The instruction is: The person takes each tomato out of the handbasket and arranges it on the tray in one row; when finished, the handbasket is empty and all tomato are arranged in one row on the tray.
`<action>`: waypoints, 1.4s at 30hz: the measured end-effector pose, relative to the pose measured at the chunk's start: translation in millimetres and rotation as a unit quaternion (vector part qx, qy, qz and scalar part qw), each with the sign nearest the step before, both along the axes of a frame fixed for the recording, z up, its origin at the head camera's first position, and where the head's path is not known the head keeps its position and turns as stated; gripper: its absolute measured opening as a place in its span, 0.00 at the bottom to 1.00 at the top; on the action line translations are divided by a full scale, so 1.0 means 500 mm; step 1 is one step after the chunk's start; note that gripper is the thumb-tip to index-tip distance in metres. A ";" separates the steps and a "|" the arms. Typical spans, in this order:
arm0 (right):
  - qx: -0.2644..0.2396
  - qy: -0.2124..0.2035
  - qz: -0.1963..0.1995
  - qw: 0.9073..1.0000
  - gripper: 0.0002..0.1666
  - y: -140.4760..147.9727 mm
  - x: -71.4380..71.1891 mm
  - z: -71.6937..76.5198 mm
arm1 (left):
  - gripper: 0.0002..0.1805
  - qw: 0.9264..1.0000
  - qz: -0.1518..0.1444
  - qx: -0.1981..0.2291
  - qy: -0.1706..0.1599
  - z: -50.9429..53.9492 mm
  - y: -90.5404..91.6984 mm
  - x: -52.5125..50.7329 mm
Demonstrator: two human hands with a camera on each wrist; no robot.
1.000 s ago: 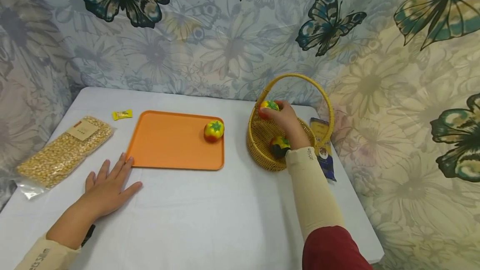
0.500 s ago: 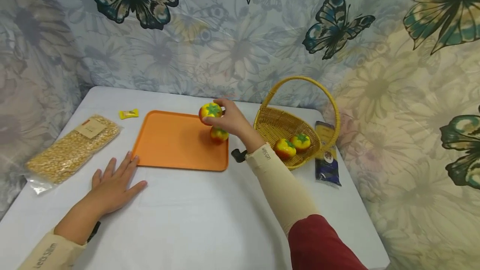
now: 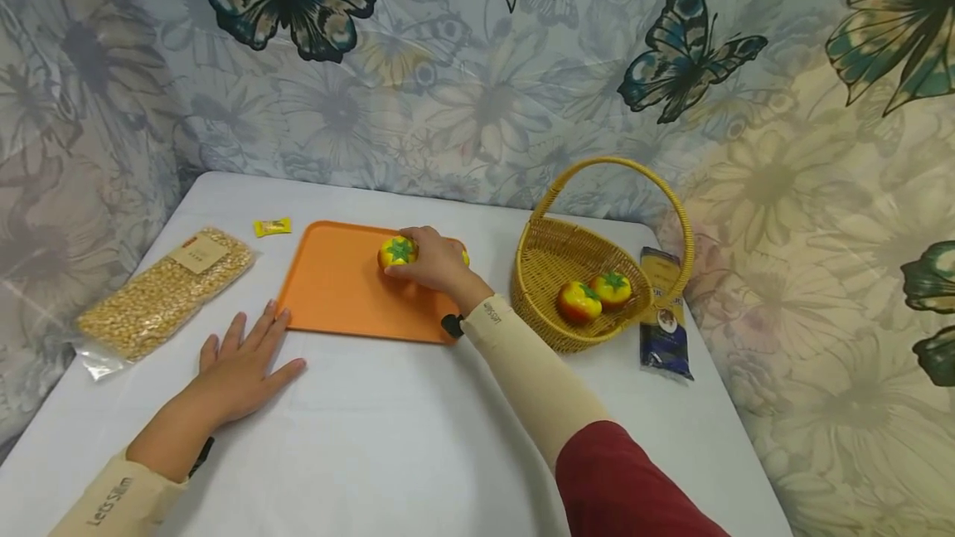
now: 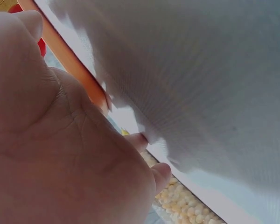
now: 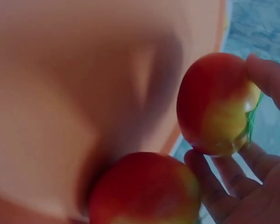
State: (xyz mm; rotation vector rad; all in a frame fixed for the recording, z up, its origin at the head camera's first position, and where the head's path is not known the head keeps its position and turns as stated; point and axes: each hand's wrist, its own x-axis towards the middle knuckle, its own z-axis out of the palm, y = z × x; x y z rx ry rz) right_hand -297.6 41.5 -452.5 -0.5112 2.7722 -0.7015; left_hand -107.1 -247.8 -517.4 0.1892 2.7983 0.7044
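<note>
My right hand (image 3: pixel 438 265) holds a red-and-yellow fruit with a green star-shaped cap (image 3: pixel 397 250) over the orange tray (image 3: pixel 332 284). In the right wrist view, thumb and fingertips pinch this fruit (image 5: pixel 214 105) from its sides. A second such fruit (image 5: pixel 147 191) sits on the tray close to the fingers; in the head view the hand hides most of it. Flat on the white table lies my left hand (image 3: pixel 235 379), fingers spread, fingertips at the tray's near left corner. Two more of these fruits (image 3: pixel 579 302) lie in the yellow wicker basket (image 3: pixel 533 317).
The basket's tall arched handle (image 3: pixel 622 162) rises right of the tray. Beside it lies a blue-and-gold packet (image 3: pixel 664 338). At left are a clear bag of corn kernels (image 3: pixel 164 297) and a small yellow wrapped sweet (image 3: pixel 272 227). A patterned cloth hangs behind the table.
My right hand has taken a fruit out of the basket, carried it left and lowered it over the tray beside the other fruit. The left hand stays in place; the view has shifted slightly.
</note>
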 end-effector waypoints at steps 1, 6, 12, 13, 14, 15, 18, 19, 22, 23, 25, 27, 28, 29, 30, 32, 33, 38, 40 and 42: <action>0.005 0.003 -0.002 1.000 0.48 0.001 0.001 -0.003 | 0.54 1.000 -0.001 0.000 0.000 0.000 0.001 0.000; 0.046 0.018 -0.015 0.999 0.48 0.011 0.001 -0.023 | 0.54 1.000 -0.008 -0.002 0.000 -0.003 0.007 -0.004; 0.043 0.023 -0.021 0.999 0.51 0.031 0.008 -0.022 | 0.54 1.000 -0.017 -0.006 -0.004 -0.004 0.010 -0.004; 0.037 0.026 -0.023 0.999 0.51 0.037 0.011 -0.017 | 0.54 1.000 -0.018 -0.006 -0.004 -0.003 0.010 -0.005; 0.031 0.028 -0.025 0.999 0.52 0.045 0.014 -0.010 | 0.54 1.000 -0.020 -0.005 -0.004 -0.003 0.011 -0.005; 0.027 0.032 -0.029 0.999 0.52 0.054 0.019 0.000 | 0.53 1.000 -0.021 -0.004 -0.004 -0.002 0.012 -0.006; 0.016 0.047 -0.045 0.998 0.50 0.095 0.032 0.030 | 0.53 1.000 -0.021 -0.004 -0.003 0.000 0.010 -0.007; 0.016 0.054 -0.055 0.997 0.50 0.112 0.036 0.041 | 0.53 1.000 -0.020 -0.004 -0.003 0.001 0.008 -0.007; 0.031 0.073 -0.097 0.992 0.49 0.176 0.048 0.074 | 0.53 1.000 -0.017 -0.005 -0.002 0.003 0.001 -0.005; 0.037 0.076 -0.115 0.990 0.49 0.201 0.051 0.085 | 0.53 1.000 -0.016 -0.006 -0.003 0.003 -0.002 -0.005; 0.056 0.081 -0.153 0.983 0.49 0.259 0.059 0.099 | 0.53 1.000 -0.017 -0.007 -0.003 0.003 -0.006 -0.004; 0.063 0.073 -0.188 0.977 0.49 0.319 0.067 0.105 | 0.53 1.000 -0.018 -0.006 -0.005 0.003 -0.008 -0.003; 0.063 0.065 -0.205 0.975 0.50 0.348 0.072 0.106 | 0.53 1.000 -0.018 -0.006 -0.007 0.003 -0.009 -0.004; 0.062 0.056 -0.219 0.972 0.51 0.376 0.078 0.107 | 0.53 1.000 -0.018 -0.005 -0.009 0.002 -0.010 -0.003; 0.063 0.047 -0.231 0.970 0.52 0.401 0.084 0.105 | 0.53 1.000 -0.019 -0.003 -0.009 0.002 -0.010 -0.003; 0.058 0.028 -0.248 0.967 0.53 0.443 0.097 0.098 | 0.53 1.000 -0.020 0.000 -0.010 0.001 -0.010 -0.002; 0.057 0.021 -0.251 0.966 0.53 0.460 0.104 0.094 | 0.53 1.000 -0.020 -0.001 -0.011 0.000 -0.009 -0.003; 0.083 -0.010 -0.238 0.968 0.54 0.493 0.119 0.073 | 0.53 1.000 -0.019 -0.003 -0.010 0.000 -0.009 -0.001; 0.086 -0.029 -0.237 0.967 0.55 0.493 0.119 0.067 | 0.53 1.000 -0.019 -0.004 -0.008 0.000 -0.009 -0.001; 0.085 -0.047 -0.242 0.965 0.55 0.492 0.119 0.062 | 0.53 1.000 -0.018 -0.006 -0.007 0.000 -0.008 -0.002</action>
